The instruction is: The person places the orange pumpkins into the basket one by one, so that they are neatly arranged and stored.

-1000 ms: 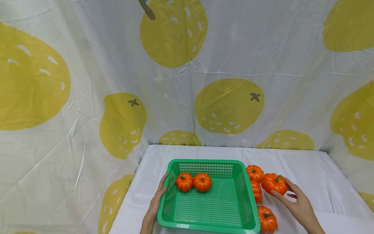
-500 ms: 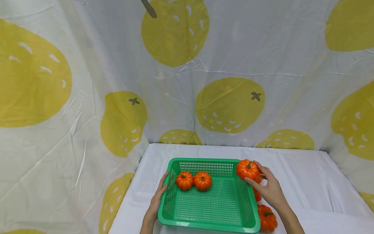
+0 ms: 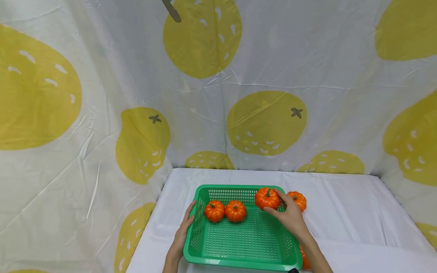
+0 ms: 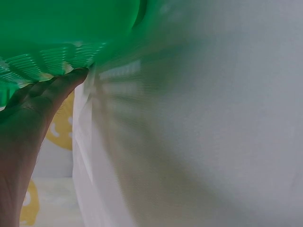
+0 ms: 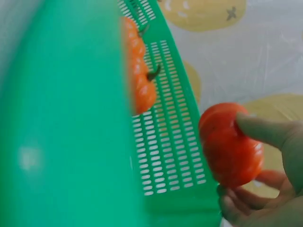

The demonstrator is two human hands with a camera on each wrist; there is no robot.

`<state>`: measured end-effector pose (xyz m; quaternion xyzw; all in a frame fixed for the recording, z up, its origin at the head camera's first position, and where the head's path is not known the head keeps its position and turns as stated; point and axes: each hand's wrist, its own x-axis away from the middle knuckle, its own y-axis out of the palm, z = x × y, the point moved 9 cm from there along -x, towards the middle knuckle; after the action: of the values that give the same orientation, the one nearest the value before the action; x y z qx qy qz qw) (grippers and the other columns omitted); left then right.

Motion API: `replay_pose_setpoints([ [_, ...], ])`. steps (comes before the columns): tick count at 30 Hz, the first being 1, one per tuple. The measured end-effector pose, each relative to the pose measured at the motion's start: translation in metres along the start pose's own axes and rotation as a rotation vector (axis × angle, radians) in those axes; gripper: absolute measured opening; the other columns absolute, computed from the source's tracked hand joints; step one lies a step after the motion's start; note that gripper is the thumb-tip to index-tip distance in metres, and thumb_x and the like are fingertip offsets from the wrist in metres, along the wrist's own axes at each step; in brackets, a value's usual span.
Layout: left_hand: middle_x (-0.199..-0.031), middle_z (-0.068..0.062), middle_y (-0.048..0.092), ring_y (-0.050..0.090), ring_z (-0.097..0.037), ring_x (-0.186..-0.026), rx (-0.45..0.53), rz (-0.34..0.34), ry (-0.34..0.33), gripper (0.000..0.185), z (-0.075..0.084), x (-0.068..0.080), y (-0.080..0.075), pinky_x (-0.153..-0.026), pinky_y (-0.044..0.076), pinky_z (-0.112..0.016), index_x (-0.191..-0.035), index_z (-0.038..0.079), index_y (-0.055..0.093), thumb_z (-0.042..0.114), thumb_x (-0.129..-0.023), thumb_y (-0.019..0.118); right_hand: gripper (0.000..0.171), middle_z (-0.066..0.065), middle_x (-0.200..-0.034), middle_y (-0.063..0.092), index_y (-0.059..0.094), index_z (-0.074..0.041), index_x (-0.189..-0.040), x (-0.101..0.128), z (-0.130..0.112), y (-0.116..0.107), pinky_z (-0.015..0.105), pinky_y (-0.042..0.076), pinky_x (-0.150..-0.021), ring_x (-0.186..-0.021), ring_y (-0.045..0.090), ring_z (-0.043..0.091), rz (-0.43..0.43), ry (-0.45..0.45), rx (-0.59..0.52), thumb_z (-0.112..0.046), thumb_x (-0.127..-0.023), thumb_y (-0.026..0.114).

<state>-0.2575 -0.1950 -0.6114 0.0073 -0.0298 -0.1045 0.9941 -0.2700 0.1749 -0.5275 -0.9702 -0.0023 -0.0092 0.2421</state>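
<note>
My right hand (image 3: 290,216) pinches a small orange pumpkin (image 3: 267,198) with a green stem between thumb and fingers. It holds the pumpkin over the back right part of a green plastic basket (image 3: 235,262). In the right wrist view the thumb lies across the front of the pumpkin (image 5: 229,144). Two more pumpkins, a left one (image 3: 214,211) and a right one (image 3: 235,211), sit side by side in the basket's back left. My left hand (image 3: 181,237) rests against the basket's left side; the left wrist view has its straight fingers (image 4: 59,87) along the slotted wall.
Outside the basket's right wall, one pumpkin (image 3: 297,201) lies behind my right hand and another (image 3: 305,258) shows partly past the forearm. A white cloth (image 3: 358,227) covers the table. Fruit-print fabric (image 3: 266,123) hangs behind and at the sides.
My right hand has carried the pumpkin leftward from the table, across the basket's right rim, to above its inside. The left hand and the basket have stayed in place.
</note>
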Motion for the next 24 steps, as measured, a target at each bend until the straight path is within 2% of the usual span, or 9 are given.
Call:
replay_pose_setpoints([
  [7,-0.176,0.0,0.007,0.001,-0.031,-0.16,0.003,0.004,0.002,0.053,0.0,0.0,0.0,-0.124,-0.001,-0.065,-0.165,0.038,0.021,0.042,-0.113,0.03,0.081,0.027,-0.149,0.053,0.044,-0.003,-0.154,-0.008,-0.011,0.01,0.048,0.054,-0.096,-0.127,0.059,0.042,-0.01,0.017,0.038,-0.032,-0.089,0.083],
  [14,-0.176,-0.001,0.007,0.001,-0.032,-0.16,0.003,0.008,-0.01,0.054,-0.002,0.001,0.0,-0.124,0.0,-0.065,-0.165,0.037,0.021,0.044,-0.112,0.031,0.081,0.034,-0.147,0.052,0.045,0.009,-0.15,-0.015,-0.004,0.03,0.057,0.047,-0.107,-0.132,0.054,0.048,-0.032,0.087,0.029,-0.018,-0.086,0.085],
  [24,-0.176,-0.001,0.005,0.0,-0.032,-0.16,0.008,-0.001,-0.012,0.054,-0.003,-0.001,0.0,-0.123,-0.001,-0.066,-0.165,0.037,0.021,0.045,-0.112,0.031,0.077,0.038,-0.137,0.057,0.05,0.012,-0.143,-0.022,0.011,0.047,0.06,0.049,-0.102,-0.12,0.059,0.048,-0.043,0.151,0.072,-0.007,-0.078,0.087],
])
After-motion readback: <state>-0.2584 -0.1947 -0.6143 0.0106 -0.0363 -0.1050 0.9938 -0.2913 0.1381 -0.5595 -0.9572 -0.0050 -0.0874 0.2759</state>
